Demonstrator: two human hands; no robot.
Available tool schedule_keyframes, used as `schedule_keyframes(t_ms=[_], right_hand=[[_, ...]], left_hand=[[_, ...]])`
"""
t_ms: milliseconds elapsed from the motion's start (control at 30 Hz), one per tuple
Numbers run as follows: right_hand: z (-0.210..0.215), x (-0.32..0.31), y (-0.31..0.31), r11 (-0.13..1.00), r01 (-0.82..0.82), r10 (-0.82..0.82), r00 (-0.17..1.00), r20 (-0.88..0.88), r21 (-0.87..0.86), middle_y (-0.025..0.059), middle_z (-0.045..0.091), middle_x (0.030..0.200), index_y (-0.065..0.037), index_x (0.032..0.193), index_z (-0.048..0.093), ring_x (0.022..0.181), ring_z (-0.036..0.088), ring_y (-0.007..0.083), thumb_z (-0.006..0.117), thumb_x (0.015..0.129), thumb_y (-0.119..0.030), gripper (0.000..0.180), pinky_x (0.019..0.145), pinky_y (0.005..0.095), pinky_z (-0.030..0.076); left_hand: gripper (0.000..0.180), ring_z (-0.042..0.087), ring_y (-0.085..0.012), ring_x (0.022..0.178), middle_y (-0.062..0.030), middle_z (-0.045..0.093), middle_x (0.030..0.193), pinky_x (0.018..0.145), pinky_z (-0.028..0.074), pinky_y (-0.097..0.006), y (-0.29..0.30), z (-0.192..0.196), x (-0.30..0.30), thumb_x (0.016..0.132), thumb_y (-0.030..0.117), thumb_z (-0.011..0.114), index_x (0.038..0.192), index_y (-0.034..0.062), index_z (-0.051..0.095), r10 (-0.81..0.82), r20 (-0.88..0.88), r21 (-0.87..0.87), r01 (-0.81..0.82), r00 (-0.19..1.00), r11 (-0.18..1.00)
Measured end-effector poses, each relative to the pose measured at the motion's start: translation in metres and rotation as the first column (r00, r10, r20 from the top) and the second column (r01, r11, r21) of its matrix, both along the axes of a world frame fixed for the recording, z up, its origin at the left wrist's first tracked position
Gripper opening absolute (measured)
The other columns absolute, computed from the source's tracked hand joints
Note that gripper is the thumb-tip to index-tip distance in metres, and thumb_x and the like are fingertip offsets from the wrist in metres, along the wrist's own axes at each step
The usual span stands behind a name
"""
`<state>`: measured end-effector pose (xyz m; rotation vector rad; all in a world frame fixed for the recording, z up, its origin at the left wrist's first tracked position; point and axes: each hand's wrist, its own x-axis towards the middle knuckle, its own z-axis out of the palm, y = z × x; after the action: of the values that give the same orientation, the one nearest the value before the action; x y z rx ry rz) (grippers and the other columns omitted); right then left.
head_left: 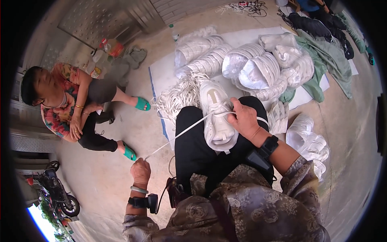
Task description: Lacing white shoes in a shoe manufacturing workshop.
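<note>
A white sneaker (218, 115) rests on my lap between my thighs, its toe pointing away from me. From its eyelets a white shoelace (181, 134) runs taut down to the left. My left hand (140, 171) is closed in a fist around that lace, well out to the side of my left knee. At the sneaker's right side my right hand (243, 117) pinches a lace by the eyelets, and a loop of lace trails over my right thigh. Just beyond my left knee lies a heap of loose white shoelaces (179, 95).
Several bundles of nested white shoe uppers (253, 71) lie on a white sheet (163, 70) ahead, with green cloth (312, 82) at its right. More uppers (307, 141) are by my right side. At left a person in green slippers (142, 103) sits; a motorcycle (60, 191) stands behind.
</note>
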<state>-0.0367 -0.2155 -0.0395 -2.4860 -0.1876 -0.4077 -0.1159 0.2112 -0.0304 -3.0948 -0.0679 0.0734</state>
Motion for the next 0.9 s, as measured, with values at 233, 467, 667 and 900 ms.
schedule_keyframes(t_ms=[233, 467, 667, 900], right_hand=[[0.02, 0.002, 0.006, 0.981, -0.08, 0.092, 0.994, -0.061, 0.178, 0.0125, 0.059, 0.067, -0.001, 0.105, 0.047, 0.061, 0.061, 0.0288, 0.058, 0.074, -0.018, 0.037, 0.058, 0.0374, 0.049], [0.017, 0.026, -0.01, 0.923, 0.03, 0.002, 0.997, -0.083, 0.385, 0.0145, 0.058, 0.071, -0.003, 0.087, 0.056, 0.063, 0.058, 0.0329, 0.052, 0.085, -0.021, 0.018, 0.058, 0.0409, 0.045], [0.001, 0.06, -0.01, 0.985, -0.163, 0.166, 0.985, -0.05, 0.06, 0.0082, 0.062, 0.076, -0.01, 0.082, 0.062, 0.081, 0.058, 0.0299, 0.058, 0.076, -0.016, 0.009, 0.072, 0.0397, 0.046], [0.011, 0.058, -0.009, 0.95, -0.312, 0.302, 0.926, -0.228, -0.009, 0.0074, 0.061, 0.075, -0.011, 0.086, 0.062, 0.078, 0.059, 0.0271, 0.058, 0.071, -0.009, 0.015, 0.075, 0.0356, 0.046]], left_hand=[[0.023, 0.058, -0.0195, 0.056, -0.0131, 0.06, 0.064, 0.051, 0.048, -0.033, 0.201, 0.028, -0.039, 0.08, 0.021, 0.052, 0.068, 0.0017, 0.054, 0.803, -0.195, -0.561, -0.736, 0.563, 0.38], [0.02, 0.045, -0.0094, 0.053, -0.0158, 0.062, 0.099, 0.051, 0.039, -0.023, 0.141, 0.075, 0.065, 0.088, 0.018, 0.047, 0.071, 0.0071, 0.047, 0.639, -0.2, -0.929, 0.063, 0.743, -0.364], [0.021, 0.038, -0.0104, 0.052, -0.0258, 0.035, 0.137, 0.056, 0.038, -0.025, 0.091, 0.119, 0.104, 0.09, 0.014, 0.044, 0.072, 0.0033, 0.041, 0.268, 0.076, -0.684, 0.245, 0.961, -0.687], [0.02, 0.037, -0.007, 0.047, -0.0282, 0.034, 0.137, 0.052, 0.037, -0.023, 0.034, 0.191, 0.126, 0.092, 0.013, 0.042, 0.073, 0.0056, 0.036, 0.056, 0.348, -0.57, 0.259, 0.936, -0.78]])
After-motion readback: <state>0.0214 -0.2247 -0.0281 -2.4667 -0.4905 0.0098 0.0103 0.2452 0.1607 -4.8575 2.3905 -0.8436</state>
